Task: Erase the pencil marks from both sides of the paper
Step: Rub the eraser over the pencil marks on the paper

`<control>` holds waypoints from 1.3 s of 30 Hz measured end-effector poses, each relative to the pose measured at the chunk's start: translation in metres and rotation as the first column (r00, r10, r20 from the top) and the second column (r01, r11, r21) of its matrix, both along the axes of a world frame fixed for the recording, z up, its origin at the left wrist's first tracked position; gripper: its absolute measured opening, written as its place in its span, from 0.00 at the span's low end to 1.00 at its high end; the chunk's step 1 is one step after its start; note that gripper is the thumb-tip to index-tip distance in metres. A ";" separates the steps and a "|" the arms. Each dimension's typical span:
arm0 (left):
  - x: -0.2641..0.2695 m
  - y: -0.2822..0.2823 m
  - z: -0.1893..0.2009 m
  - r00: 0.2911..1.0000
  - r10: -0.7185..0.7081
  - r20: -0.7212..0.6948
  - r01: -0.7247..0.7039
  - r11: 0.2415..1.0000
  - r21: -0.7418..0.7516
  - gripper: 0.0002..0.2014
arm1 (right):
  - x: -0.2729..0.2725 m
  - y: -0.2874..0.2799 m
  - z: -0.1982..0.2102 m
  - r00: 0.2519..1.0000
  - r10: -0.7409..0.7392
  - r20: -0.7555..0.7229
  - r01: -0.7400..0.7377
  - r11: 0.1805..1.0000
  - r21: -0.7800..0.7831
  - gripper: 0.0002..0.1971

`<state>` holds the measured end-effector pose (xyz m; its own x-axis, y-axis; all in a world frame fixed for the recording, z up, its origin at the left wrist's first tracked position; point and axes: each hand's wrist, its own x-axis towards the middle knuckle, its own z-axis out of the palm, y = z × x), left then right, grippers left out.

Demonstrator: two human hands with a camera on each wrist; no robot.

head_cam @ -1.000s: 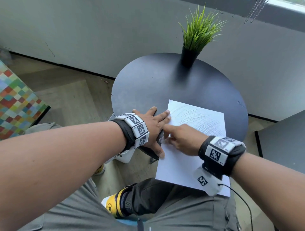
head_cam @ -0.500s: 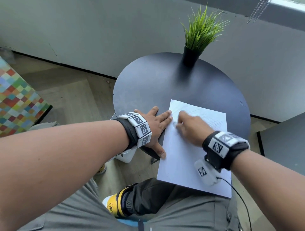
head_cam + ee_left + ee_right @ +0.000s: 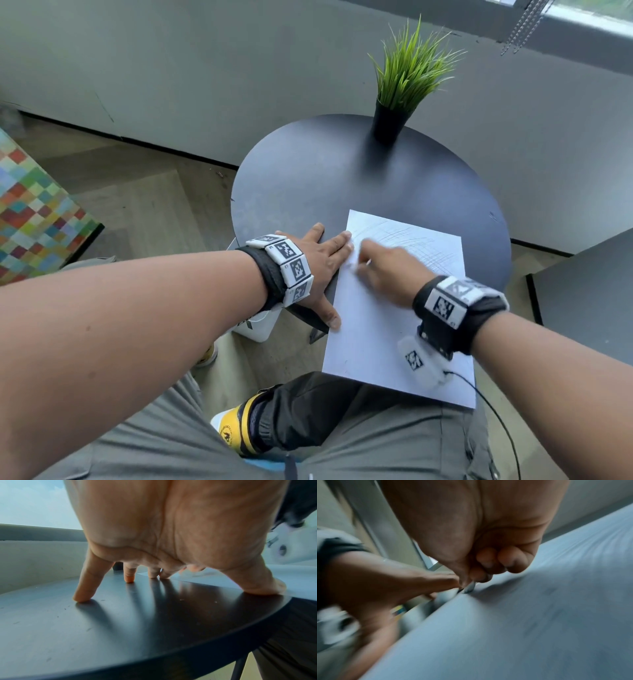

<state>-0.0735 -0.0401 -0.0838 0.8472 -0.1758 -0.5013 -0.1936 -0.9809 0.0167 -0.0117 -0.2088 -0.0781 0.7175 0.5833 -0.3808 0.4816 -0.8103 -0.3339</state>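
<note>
A white sheet of paper [image 3: 394, 325] lies on the round black table [image 3: 325, 178], its near end hanging over the table edge above my lap. Faint pencil scribbles [image 3: 418, 240] cover its far part. My left hand [image 3: 318, 263] lies flat with spread fingers, fingertips and thumb pressing the paper's left edge; the left wrist view shows the straight fingers [image 3: 85, 588] on the tabletop. My right hand [image 3: 380, 270], blurred by motion, is curled and pinches a small eraser [image 3: 469, 586] against the paper [image 3: 522, 628] near the left hand.
A black pot with green artificial grass [image 3: 407, 85] stands at the table's far edge. A second dark surface [image 3: 589, 291] is at the right. A multicoloured checked cushion [image 3: 30, 212] is at the left. My knees sit under the paper's near end.
The right hand moved up the paper toward the far left corner, then came back down slightly, rubbing back and forth. The left hand kept its place on the edge.
</note>
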 end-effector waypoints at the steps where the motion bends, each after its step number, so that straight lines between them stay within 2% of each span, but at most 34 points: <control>1: 0.000 0.000 0.000 1.000 -0.006 0.005 0.006 1.000 0.006 0.71 | 0.013 -0.004 0.003 0.994 -0.104 0.035 0.104 0.995 0.005 0.12; 2: -0.001 0.000 0.000 1.000 -0.008 0.001 0.008 1.000 0.012 0.71 | 0.017 -0.008 0.005 0.987 -0.154 0.051 0.153 0.988 0.010 0.12; 3: -0.001 0.000 0.000 1.000 -0.008 -0.003 0.008 1.000 0.017 0.71 | 0.011 -0.009 0.006 0.991 -0.121 0.056 0.121 0.993 0.010 0.12; 6: -0.001 -0.001 0.000 1.000 0.007 -0.013 -0.007 1.000 0.014 0.72 | -0.037 -0.004 0.005 0.979 0.199 -0.055 -0.199 0.980 -0.003 0.09; 7: -0.001 -0.001 0.000 1.000 0.009 -0.013 -0.009 1.000 0.014 0.72 | -0.043 -0.005 0.004 0.963 0.250 -0.100 -0.252 0.968 -0.001 0.09; 8: -0.001 -0.001 0.001 1.000 0.010 -0.014 -0.009 1.000 0.016 0.72 | -0.036 -0.006 0.004 0.966 0.239 -0.096 -0.240 0.971 -0.003 0.09; 9: -0.001 -0.001 0.001 1.000 0.008 -0.014 -0.008 1.000 0.017 0.71 | -0.023 -0.007 0.004 0.985 0.161 -0.062 -0.161 0.987 0.003 0.10; 11: 0.000 -0.003 0.003 1.000 0.001 -0.005 -0.001 1.000 0.023 0.71 | 0.007 -0.015 0.002 0.995 -0.096 0.014 0.095 0.995 0.044 0.11; 12: -0.001 -0.003 0.004 1.000 -0.002 -0.005 0.002 1.000 0.028 0.71 | 0.012 -0.017 0.001 0.986 -0.163 0.026 0.161 0.985 0.069 0.11; 13: -0.001 -0.004 0.004 1.000 -0.001 -0.010 0.001 1.000 0.031 0.71 | 0.006 -0.017 0.000 0.990 -0.141 0.026 0.138 0.987 0.077 0.10; 15: 0.000 -0.004 0.005 0.999 0.010 -0.030 -0.009 0.999 0.033 0.71 | -0.023 -0.011 -0.002 0.998 0.064 -0.024 -0.062 0.996 0.060 0.07; 17: 0.000 -0.005 0.007 0.999 0.010 -0.037 -0.009 0.999 0.034 0.72 | -0.046 -0.009 0.000 0.964 0.243 -0.109 -0.237 0.970 0.061 0.07; 18: 0.000 -0.006 0.008 0.999 0.009 -0.037 -0.007 0.999 0.037 0.72 | -0.042 -0.009 0.002 0.963 0.250 -0.104 -0.245 0.968 0.055 0.08; 19: -0.001 -0.006 0.009 0.999 0.005 -0.034 -0.004 0.999 0.037 0.71 | -0.029 -0.009 0.001 0.980 0.188 -0.064 -0.186 0.982 0.043 0.09; 21: -0.001 -0.007 0.010 1.000 -0.005 -0.014 0.005 0.999 0.038 0.70 | -0.001 -0.013 0.000 0.999 -0.032 0.027 0.030 0.998 0.051 0.10; 22: -0.002 -0.008 0.011 1.000 -0.009 -0.010 0.010 0.999 0.041 0.71 | 0.003 -0.014 -0.001 0.994 -0.092 0.050 0.089 0.994 0.062 0.10; 23: -0.003 -0.008 0.011 1.000 -0.008 -0.014 0.009 0.999 0.045 0.71 | -0.003 -0.014 -0.002 0.996 -0.073 0.059 0.069 0.995 0.065 0.10; 24: -0.002 -0.008 0.010 1.000 -0.002 -0.024 0.003 0.999 0.048 0.71 | -0.013 -0.012 -0.004 0.999 0.007 0.045 -0.010 0.998 0.061 0.10; 26: -0.002 -0.009 0.010 0.999 0.011 -0.047 -0.009 0.998 0.055 0.72 | -0.045 -0.009 -0.004 0.973 0.222 -0.054 -0.219 0.974 0.055 0.08; 27: -0.001 -0.009 0.010 0.999 0.011 -0.050 -0.008 0.998 0.057 0.72 | -0.047 -0.011 -0.003 0.960 0.261 -0.097 -0.258 0.965 0.043 0.07; 28: -0.001 -0.008 0.011 0.999 0.008 -0.049 -0.005 0.998 0.055 0.72 | -0.038 -0.011 -0.001 0.967 0.238 -0.094 -0.237 0.971 0.029 0.06; 30: 0.000 -0.008 0.010 0.999 0.000 -0.039 0.002 0.999 0.049 0.71 | -0.006 -0.015 0.002 1.000 0.003 -0.006 -0.002 1.000 0.025 0.09; 31: -0.001 -0.008 0.010 0.999 -0.002 -0.035 0.003 0.999 0.052 0.71 | 0.005 -0.018 0.003 0.993 -0.109 0.036 0.107 0.993 0.047 0.10; 32: -0.002 -0.009 0.011 0.999 -0.001 -0.039 0.003 0.998 0.055 0.71 | 0.006 -0.019 0.003 0.986 -0.157 0.057 0.153 0.986 0.062 0.10; 33: -0.002 -0.009 0.011 0.999 0.003 -0.046 0.000 0.998 0.057 0.71 | -0.002 -0.016 0.003 0.991 -0.117 0.072 0.113 0.992 0.050 0.10; 36: -0.001 -0.009 0.011 0.997 0.022 -0.072 -0.018 0.999 0.046 0.72 | -0.052 -0.005 -0.004 0.978 0.209 -0.021 -0.209 0.978 -0.004 0.07; 37: 0.000 -0.009 0.011 0.997 0.021 -0.074 -0.018 0.999 0.043 0.72 | -0.053 -0.007 -0.004 0.973 0.226 -0.052 -0.226 0.974 0.001 0.08; 39: 0.000 -0.009 0.011 0.998 0.011 -0.067 -0.008 0.999 0.043 0.72 | -0.023 -0.009 0.000 0.998 0.063 -0.021 -0.063 0.998 -0.002 0.09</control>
<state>-0.0731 -0.0495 -0.0724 0.8130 -0.1453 -0.5638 -0.1844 -0.9828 -0.0126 -0.0350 -0.2178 -0.0778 0.6712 0.6262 -0.3966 0.5250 -0.7794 -0.3420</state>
